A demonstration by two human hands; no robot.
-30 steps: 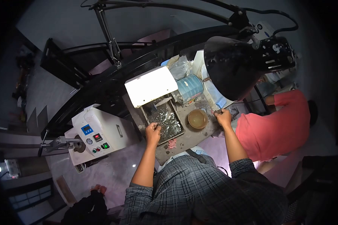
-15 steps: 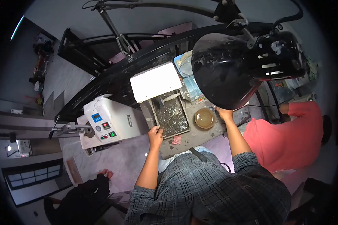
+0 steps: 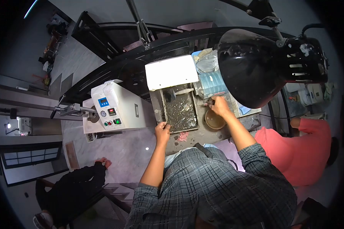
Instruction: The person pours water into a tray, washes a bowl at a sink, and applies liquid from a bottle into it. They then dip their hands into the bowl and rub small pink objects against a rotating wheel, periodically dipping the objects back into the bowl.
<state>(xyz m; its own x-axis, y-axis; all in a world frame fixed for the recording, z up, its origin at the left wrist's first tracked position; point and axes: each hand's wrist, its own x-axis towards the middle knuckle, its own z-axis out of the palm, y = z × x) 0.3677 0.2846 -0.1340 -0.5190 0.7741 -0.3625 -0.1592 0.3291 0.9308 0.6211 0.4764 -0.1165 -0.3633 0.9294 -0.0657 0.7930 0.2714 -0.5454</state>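
My left hand (image 3: 163, 131) is closed at the lower left edge of a dark, wet tray (image 3: 181, 116); whatever its fingers hold is too small to name. Above a round brown bowl (image 3: 215, 120), my right hand (image 3: 219, 105) has its fingers pressed together, near small items that I cannot make out. A brush-like tool (image 3: 182, 91) with a pale handle lies across the tray's upper part. Behind the tray stands a white panel (image 3: 171, 72). Pink scraps (image 3: 183, 136) lie in front of the tray.
To the left stands a white machine (image 3: 122, 107) with a display and buttons. A black lamp (image 3: 252, 65) hangs over the table's right side. Blue packs (image 3: 211, 84) lie behind the bowl. One person in red (image 3: 294, 152) is at right, another in black (image 3: 72, 191) at lower left.
My right hand has moved up and left, from the bowl's right side to above its rim. My left hand stays by the tray's corner. The camera view has shifted.
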